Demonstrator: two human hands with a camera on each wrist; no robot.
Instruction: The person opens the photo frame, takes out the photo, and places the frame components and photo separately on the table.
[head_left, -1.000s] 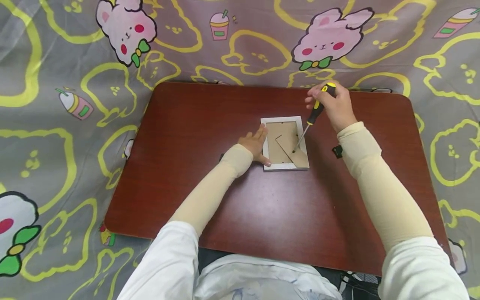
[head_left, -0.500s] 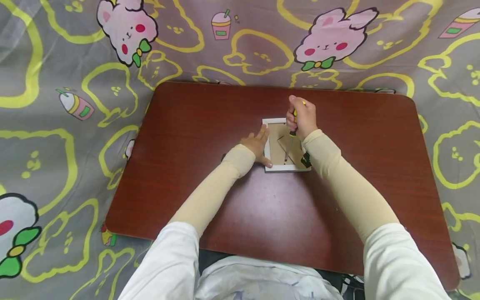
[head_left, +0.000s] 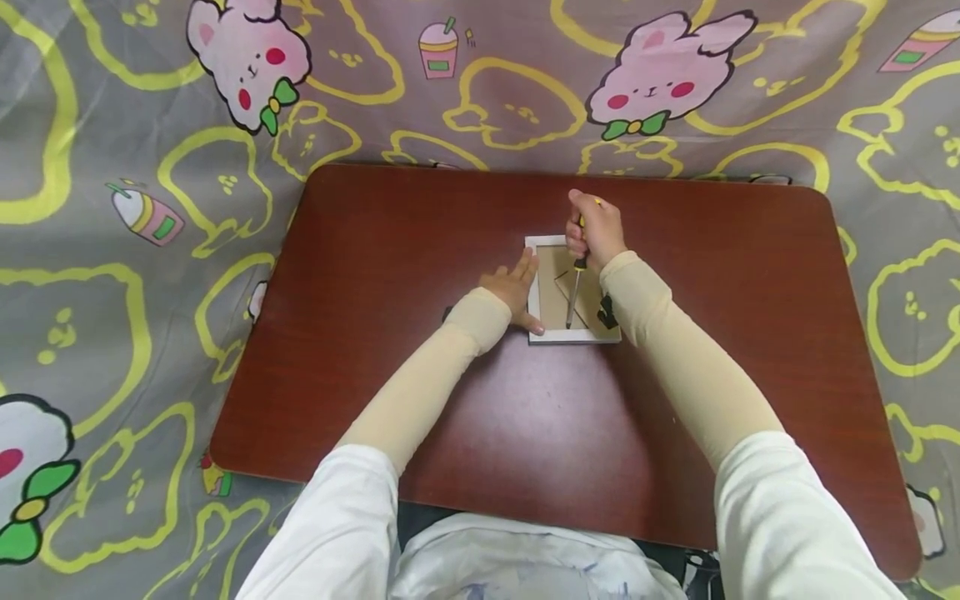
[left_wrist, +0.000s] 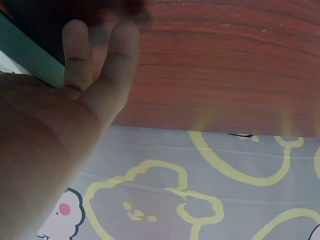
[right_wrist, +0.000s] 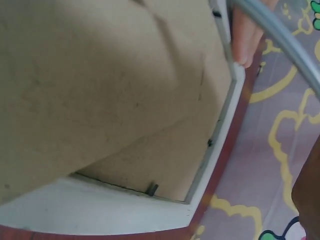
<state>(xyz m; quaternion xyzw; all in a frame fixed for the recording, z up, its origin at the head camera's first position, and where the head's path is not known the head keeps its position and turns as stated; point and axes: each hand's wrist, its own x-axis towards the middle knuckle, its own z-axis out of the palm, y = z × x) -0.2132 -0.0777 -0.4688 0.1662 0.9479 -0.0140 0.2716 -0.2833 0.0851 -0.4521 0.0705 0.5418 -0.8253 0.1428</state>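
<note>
A white picture frame (head_left: 558, 337) lies face down, its brown backing board (head_left: 551, 304) and stand flap uppermost. Small black tabs (right_wrist: 153, 189) line the inner rim in the right wrist view. My left hand (head_left: 512, 293) rests along the frame's left edge, fingers and thumb spread; only part of that hand (left_wrist: 65, 115) and the frame's side (left_wrist: 37, 55) show in the left wrist view. My right hand (head_left: 600, 229) grips a yellow-and-black screwdriver (head_left: 574, 293) by its handle. The screwdriver points down, its tip at the near inner edge of the frame.
The frame lies on a reddish-brown wooden table (head_left: 405, 250) with rounded corners. A patterned grey and pink cloth (head_left: 510, 92) hangs behind it and at both sides. A black wrist camera (head_left: 607, 312) sits beneath the right wrist, over the frame's right side.
My right hand has swung left and down over the frame, bringing the screwdriver tip from the stand flap to the near rim. The left hand has stayed in place.
</note>
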